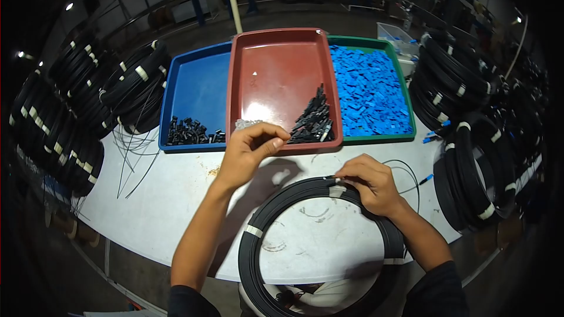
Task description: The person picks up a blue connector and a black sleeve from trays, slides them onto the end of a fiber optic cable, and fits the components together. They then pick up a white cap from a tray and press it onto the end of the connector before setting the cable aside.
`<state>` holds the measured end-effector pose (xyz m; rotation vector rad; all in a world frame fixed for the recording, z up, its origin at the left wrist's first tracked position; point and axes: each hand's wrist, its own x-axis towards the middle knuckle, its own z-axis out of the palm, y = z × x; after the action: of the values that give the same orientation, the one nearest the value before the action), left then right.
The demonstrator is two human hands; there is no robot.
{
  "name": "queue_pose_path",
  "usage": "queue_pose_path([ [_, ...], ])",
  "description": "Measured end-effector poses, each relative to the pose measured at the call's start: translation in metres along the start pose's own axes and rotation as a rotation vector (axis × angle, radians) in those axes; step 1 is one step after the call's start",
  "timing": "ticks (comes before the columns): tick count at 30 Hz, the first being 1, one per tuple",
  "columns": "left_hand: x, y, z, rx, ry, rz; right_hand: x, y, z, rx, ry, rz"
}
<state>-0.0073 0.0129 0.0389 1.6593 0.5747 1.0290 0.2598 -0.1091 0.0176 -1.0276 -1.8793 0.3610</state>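
My left hand (249,155) is over the front edge of the red tray (276,58), thumb and forefinger pinched together. Whatever is between those fingertips is too small to make out. A coil of black cable (249,258), bound with white tape (254,230), lies at the table's front edge and hangs partly over it. At the top of the coil my right hand (373,185) pinches a dark cable end beside a band of tape. To the right, a loose cable end with a blue connector (427,179) curls out on the table.
Small black parts (311,120) and clear pieces lie in the red tray. The blue tray (197,82) holds black parts; the green tray (409,105) holds blue pieces (370,91). Stacked cable coils (53,129) stand left, more coils (476,170) right.
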Motion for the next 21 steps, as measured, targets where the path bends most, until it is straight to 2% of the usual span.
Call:
queue_pose_path([
  [1, -0.004, -0.007, 0.01, -0.116, 0.004, -0.041, 0.0, 0.0, 0.0, 0.007, 0.029, -0.004],
  [4, -0.011, -0.019, 0.037, -0.262, 0.047, 0.004, -0.001, 0.001, 0.0, 0.006, 0.072, -0.003],
  [9, -0.017, -0.031, 0.043, -0.298, 0.033, 0.055, -0.003, 0.001, 0.0, 0.046, 0.123, 0.003],
  [11, -0.021, -0.032, 0.045, -0.244, 0.023, 0.128, -0.001, 0.001, 0.0, 0.036, 0.124, -0.028],
  [21, -0.025, -0.024, 0.052, 0.087, -0.031, 0.186, -0.002, 0.005, 0.002, -0.049, 0.085, -0.196],
])
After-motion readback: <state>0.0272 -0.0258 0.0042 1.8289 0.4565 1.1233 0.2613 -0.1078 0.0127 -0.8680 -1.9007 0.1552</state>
